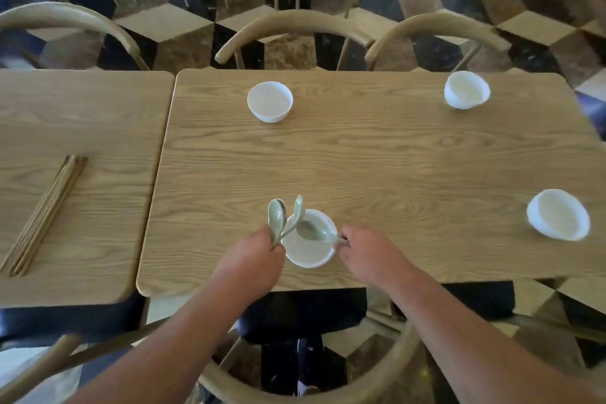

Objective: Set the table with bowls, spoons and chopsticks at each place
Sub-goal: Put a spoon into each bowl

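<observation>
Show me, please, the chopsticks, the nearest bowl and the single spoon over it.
chopsticks (45,214), head view, middle of the bundle.
nearest bowl (305,254), head view, bare inside bottom.
single spoon (306,229), head view, its scoop.

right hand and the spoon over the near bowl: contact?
Touching. The head view shows the right hand pinching the spoon by its handle end between its fingers, scoop over the near bowl.

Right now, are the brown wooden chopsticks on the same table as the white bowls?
No, the bundle of brown wooden chopsticks lies on the adjoining light wooden table, apart from the four white ceramic bowls.
</observation>
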Demonstrator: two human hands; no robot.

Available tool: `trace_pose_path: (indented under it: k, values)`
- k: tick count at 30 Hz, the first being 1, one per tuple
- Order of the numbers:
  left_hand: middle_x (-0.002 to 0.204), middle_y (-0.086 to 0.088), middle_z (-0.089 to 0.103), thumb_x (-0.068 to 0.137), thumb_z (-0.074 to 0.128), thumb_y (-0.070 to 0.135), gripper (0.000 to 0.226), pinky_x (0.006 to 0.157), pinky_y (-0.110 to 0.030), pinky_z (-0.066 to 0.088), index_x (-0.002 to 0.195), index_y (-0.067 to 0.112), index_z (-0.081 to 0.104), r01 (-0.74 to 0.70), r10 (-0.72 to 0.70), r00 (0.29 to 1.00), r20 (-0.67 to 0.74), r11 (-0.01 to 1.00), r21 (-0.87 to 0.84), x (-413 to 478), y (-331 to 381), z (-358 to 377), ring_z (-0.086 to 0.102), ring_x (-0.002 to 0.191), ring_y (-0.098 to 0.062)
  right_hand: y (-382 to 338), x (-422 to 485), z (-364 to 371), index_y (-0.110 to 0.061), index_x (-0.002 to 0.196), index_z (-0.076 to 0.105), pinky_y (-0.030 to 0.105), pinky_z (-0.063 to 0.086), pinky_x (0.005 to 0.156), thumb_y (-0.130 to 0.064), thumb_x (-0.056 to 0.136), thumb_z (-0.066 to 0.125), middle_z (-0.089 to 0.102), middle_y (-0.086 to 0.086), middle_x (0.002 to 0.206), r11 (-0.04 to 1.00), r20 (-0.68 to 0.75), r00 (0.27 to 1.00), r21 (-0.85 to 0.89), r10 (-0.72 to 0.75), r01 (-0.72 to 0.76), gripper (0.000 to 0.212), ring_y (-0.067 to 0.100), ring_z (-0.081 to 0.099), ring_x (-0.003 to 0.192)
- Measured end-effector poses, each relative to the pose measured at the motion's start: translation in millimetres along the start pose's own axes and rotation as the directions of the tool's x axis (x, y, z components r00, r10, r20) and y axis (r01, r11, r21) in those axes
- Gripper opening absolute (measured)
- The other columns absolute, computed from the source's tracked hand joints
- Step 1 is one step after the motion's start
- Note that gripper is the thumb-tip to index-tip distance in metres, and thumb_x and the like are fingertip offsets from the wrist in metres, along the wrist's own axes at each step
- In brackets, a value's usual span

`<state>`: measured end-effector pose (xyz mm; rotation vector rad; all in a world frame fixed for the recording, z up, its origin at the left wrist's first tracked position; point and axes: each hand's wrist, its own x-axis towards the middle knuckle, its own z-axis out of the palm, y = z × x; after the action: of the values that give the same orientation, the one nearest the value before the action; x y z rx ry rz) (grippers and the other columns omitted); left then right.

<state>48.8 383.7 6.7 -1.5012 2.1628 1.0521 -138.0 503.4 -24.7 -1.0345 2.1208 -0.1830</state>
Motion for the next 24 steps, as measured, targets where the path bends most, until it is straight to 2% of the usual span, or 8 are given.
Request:
trace_pose_path:
  k: [7,13,16,21,24]
  values:
    - [0.086,0.001,0.061,0.1,0.043,0.034,0.017,0.065,-0.038,0.044,0.092,0.021,0.05,-0.04,0.042,0.999,-0.031,0.998,0.05,-8.1,7.3,10.6,0.059,0.076,-0.019,1.7,16.2,3.5,-0.024,0.074,0.053,0.033,0.037,0.057,-0.034,0.102,0.05,0.061,-0.002,0.078,0.994,0.096,0.994,-0.108,0.042,-0.032,0.03,0.025,0.063,0.078]
    - [0.085,0.001,0.061,0.101,0.043,0.034,0.017,0.063,-0.036,0.042,0.093,0.02,0.05,-0.071,0.072,0.997,-0.02,0.996,0.045,-3.9,5.6,15.1,0.058,0.074,-0.016,2.3,22.6,10.1,-0.023,0.087,0.059,0.037,0.049,0.073,-0.038,0.104,0.052,0.067,0.0,0.091,0.989,0.085,0.995,-0.138,0.058,-0.045,0.023,0.029,0.069,0.093]
    - [0.084,0.001,0.061,0.101,0.044,0.034,0.017,0.059,-0.035,0.039,0.092,0.021,0.049,-0.079,0.079,0.997,-0.008,0.995,0.055,-1.5,1.2,16.8,0.057,0.072,-0.015,4.9,23.1,13.5,-0.024,0.09,0.062,0.035,0.048,0.069,-0.04,0.102,0.056,0.067,-0.003,0.091,0.991,0.052,0.995,-0.112,0.081,-0.075,0.021,0.026,0.068,0.091]
    - [0.083,0.002,0.06,0.102,0.044,0.034,0.016,0.055,-0.032,0.035,0.092,0.022,0.048,-0.101,0.101,0.995,0.002,0.994,0.041,0.3,-0.5,14.1,0.055,0.069,-0.014,9.7,18.4,15.2,-0.023,0.082,0.057,0.035,0.042,0.06,-0.052,0.099,0.062,0.063,-0.004,0.081,0.985,-0.038,0.988,-0.083,0.149,-0.152,0.034,0.02,0.062,0.078]
    - [0.083,0.001,0.061,0.102,0.044,0.035,0.017,0.054,-0.032,0.035,0.091,0.023,0.048,-0.115,0.115,0.993,0.002,0.993,0.006,-1.0,4.1,10.2,0.056,0.069,-0.015,10.6,4.7,10.0,-0.025,0.09,0.06,0.032,0.046,0.059,-0.057,0.098,0.063,0.065,-0.008,0.084,0.983,-0.084,0.98,-0.015,0.183,-0.185,0.033,0.013,0.063,0.077]
